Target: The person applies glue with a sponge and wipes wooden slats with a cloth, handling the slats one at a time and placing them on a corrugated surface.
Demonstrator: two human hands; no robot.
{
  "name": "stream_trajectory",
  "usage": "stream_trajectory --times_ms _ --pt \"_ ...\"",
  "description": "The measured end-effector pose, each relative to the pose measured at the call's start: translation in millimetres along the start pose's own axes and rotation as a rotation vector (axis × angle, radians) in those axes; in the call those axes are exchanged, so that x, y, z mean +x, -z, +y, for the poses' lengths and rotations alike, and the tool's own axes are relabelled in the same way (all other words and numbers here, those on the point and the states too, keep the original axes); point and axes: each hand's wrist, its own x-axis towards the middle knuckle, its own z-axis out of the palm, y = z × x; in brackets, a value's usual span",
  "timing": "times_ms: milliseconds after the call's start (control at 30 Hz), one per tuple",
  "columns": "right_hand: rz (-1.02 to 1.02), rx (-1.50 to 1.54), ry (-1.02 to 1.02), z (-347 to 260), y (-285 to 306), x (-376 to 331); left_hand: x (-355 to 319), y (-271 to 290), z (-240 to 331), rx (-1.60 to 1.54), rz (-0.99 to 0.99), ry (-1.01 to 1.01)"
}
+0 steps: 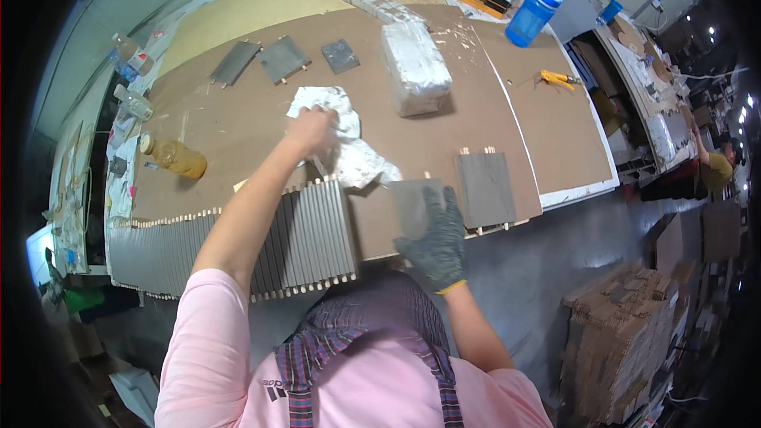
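Note:
My left hand (313, 131), bare and slightly blurred, is closed on a crumpled white cloth (358, 162) near the middle of the table. My right hand (434, 239) wears a dark grey knitted glove with a yellow cuff. It grips a small grey panel (412, 200) at the table's front edge, and a wooden dowel sticks up from the panel's far side. Right of that hand lies another grey panel (486, 189) with dowels at both ends. Under my left forearm stands a long row of similar grey panels (313, 226), packed on edge, with dowel ends showing.
Farther back lie two doweled panels (284, 59) and a dark square plate (340, 56). A white wrapped block (414, 67), a blue bottle (536, 13) and a yellow air gun (558, 79) are toward the right. An amber bottle (174, 156) lies left. Stacked cardboard (618, 341) stands on the floor.

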Motion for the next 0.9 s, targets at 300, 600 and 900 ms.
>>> stream_trajectory --times_ms 300,600,900 --pt "-0.522 2.289 -0.328 17 26 -2 10 -12 -4 -0.359 0.172 -0.036" --pt "-0.077 1.525 -0.003 -20 21 21 -141 53 153 -0.309 0.340 -1.011" --pt "-0.268 1.674 -0.127 -55 49 21 -111 60 114 -0.781 0.538 -0.520"
